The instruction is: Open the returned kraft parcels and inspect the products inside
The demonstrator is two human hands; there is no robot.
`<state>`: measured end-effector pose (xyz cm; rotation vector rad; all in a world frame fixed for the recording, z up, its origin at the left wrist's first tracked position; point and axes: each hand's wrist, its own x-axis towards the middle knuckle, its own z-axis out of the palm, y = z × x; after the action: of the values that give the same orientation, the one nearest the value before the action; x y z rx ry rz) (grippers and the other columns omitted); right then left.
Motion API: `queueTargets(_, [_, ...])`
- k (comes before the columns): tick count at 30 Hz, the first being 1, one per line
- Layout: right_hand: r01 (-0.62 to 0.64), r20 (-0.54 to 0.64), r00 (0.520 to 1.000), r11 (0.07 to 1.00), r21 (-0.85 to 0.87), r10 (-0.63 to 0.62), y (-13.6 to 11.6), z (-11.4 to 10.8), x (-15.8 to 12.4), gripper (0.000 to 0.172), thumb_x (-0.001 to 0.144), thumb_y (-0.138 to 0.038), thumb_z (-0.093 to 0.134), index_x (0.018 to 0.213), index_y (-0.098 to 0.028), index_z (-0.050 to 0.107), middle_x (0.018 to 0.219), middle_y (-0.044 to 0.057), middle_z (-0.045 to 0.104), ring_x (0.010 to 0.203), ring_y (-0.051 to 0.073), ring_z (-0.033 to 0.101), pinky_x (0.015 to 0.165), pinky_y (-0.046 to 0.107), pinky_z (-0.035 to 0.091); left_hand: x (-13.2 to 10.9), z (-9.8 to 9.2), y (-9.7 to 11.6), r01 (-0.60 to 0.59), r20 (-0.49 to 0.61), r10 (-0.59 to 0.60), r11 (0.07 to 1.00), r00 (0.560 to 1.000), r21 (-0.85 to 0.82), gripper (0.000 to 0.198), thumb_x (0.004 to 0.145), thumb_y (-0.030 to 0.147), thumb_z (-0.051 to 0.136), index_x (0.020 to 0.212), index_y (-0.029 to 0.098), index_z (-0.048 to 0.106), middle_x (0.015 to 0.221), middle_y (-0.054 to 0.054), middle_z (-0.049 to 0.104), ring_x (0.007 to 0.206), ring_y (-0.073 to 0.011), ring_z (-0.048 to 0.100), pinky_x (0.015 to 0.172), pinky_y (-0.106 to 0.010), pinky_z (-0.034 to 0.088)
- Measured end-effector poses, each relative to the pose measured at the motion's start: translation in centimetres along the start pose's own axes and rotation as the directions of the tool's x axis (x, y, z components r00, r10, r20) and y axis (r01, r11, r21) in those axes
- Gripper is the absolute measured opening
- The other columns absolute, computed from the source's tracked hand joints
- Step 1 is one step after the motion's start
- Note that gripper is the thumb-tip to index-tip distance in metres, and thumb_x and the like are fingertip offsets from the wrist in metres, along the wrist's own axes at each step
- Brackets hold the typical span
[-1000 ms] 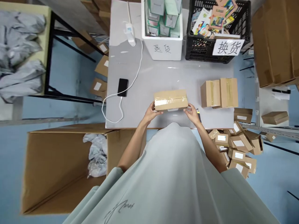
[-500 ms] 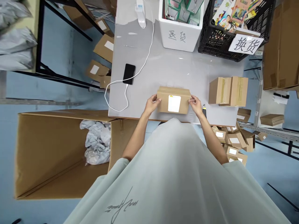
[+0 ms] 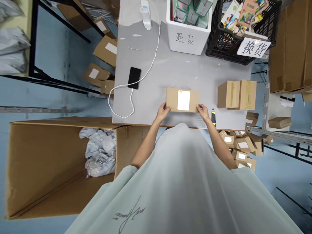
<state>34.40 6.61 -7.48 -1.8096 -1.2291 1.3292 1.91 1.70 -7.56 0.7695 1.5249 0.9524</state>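
Label-up carton [image 3: 182, 100] laid flat on worktop [image 3: 156, 71]; near corners pinched by left grip [image 3: 162, 112] and right grip [image 3: 202, 111], fingers closed.

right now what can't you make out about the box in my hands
Head view:
White label on the flat brown cardboard box: print lost to glare.
Box underside: faces the grey table.
Small yellow tool by the right hand: too small to identify.

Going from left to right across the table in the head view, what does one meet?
Black phone → left hand → labelled box → right hand → yellow-black tool → two taped boxes.
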Motion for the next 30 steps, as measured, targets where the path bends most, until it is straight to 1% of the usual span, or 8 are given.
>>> queueTargets(5, [-0.026,0.056,0.998,0.999,0.029,0.024,0.6,0.0,-0.8,0.072,0.086,-0.076,0.082,0.127,-0.017,0.080,0.140,0.020,0.083,0.118,0.032,0.082,0.111,0.058,0.068,0.1,0.0,-0.4,0.041,-0.008,-0.040,0.998,0.999,0.038,0.062,0.097,0.048,0.082,0.148,0.016,0.067,0.168,-0.026,0.067,0.158,-0.0379,0.066,0.135,-0.060,0.051])
queueTargets(9, [0.033,0.126,0.991,0.997,0.077,-0.042,0.6,0.0,-1.3,0.074,0.078,-0.060,0.093,0.137,-0.018,0.078,0.158,0.021,0.077,0.134,0.034,0.079,0.126,0.057,0.060,0.5,-0.3,-0.8,-0.012,0.051,0.008,0.997,0.999,0.079,0.074,0.085,0.042,0.091,0.151,0.018,0.066,0.169,-0.023,0.067,0.158,-0.0377,0.066,0.137,-0.058,0.048])
queueTargets(12, [0.062,0.127,0.989,0.993,0.103,-0.075,0.4,0.4,-1.8,0.079,0.077,-0.055,0.094,0.145,-0.017,0.077,0.165,0.020,0.073,0.148,0.036,0.073,0.133,0.057,0.054,0.7,-0.3,-1.0,-0.031,0.051,0.026,0.996,0.998,0.088,0.079,0.079,0.036,0.093,0.151,0.018,0.067,0.166,-0.023,0.069,0.156,-0.0376,0.068,0.137,-0.058,0.048])
queueTargets(17, [0.077,0.153,0.984,0.992,0.102,-0.092,0.2,0.6,-3.2,0.077,0.082,-0.063,0.089,0.145,-0.019,0.080,0.158,0.018,0.077,0.147,0.037,0.072,0.129,0.060,0.057,-0.1,-0.4,-1.0,-0.027,0.021,0.025,0.992,0.999,0.125,0.068,0.083,0.038,0.088,0.145,0.016,0.071,0.156,-0.023,0.075,0.147,-0.0375,0.073,0.133,-0.058,0.053])
queueTargets(21, [0.072,0.135,0.987,0.995,0.076,-0.081,-0.2,-0.5,-5.1,0.083,0.082,-0.076,0.086,0.144,-0.020,0.083,0.151,0.017,0.078,0.133,0.036,0.078,0.120,0.058,0.065,-2.0,-1.0,-0.9,-0.008,-0.041,0.015,0.988,0.999,0.154,0.065,0.088,0.043,0.086,0.147,0.018,0.072,0.150,-0.021,0.076,0.138,-0.0365,0.076,0.126,-0.059,0.060])
queueTargets(24, [0.124,0.093,0.987,0.991,0.043,-0.128,-1.0,-1.7,-6.1,0.083,0.085,-0.081,0.084,0.143,-0.022,0.084,0.136,0.015,0.080,0.117,0.033,0.081,0.113,0.054,0.069,-3.1,-1.7,-0.5,-0.049,-0.116,0.074,0.976,0.990,0.210,0.063,0.091,0.046,0.086,0.146,0.018,0.075,0.142,-0.019,0.073,0.132,-0.0339,0.076,0.124,-0.055,0.062])
queueTargets(27, [0.214,0.044,0.976,0.976,-0.033,-0.213,-2.2,-2.8,-5.4,0.076,0.095,-0.080,0.077,0.140,-0.021,0.086,0.124,0.014,0.080,0.113,0.032,0.080,0.109,0.051,0.070,-2.9,-1.9,0.5,-0.105,-0.142,0.145,0.961,0.979,0.258,0.064,0.093,0.045,0.086,0.151,0.020,0.075,0.137,-0.015,0.070,0.129,-0.0322,0.077,0.122,-0.051,0.062])
queueTargets(30, [0.243,0.042,0.970,0.955,-0.168,-0.239,-3.1,-3.3,-3.3,0.059,0.098,-0.074,0.075,0.120,-0.022,0.091,0.110,0.012,0.082,0.105,0.033,0.079,0.109,0.051,0.067,-1.5,-1.6,1.6,-0.111,-0.114,0.148,0.953,0.982,0.282,0.063,0.092,0.041,0.085,0.152,0.021,0.077,0.134,-0.013,0.071,0.123,-0.0318,0.078,0.123,-0.052,0.061])
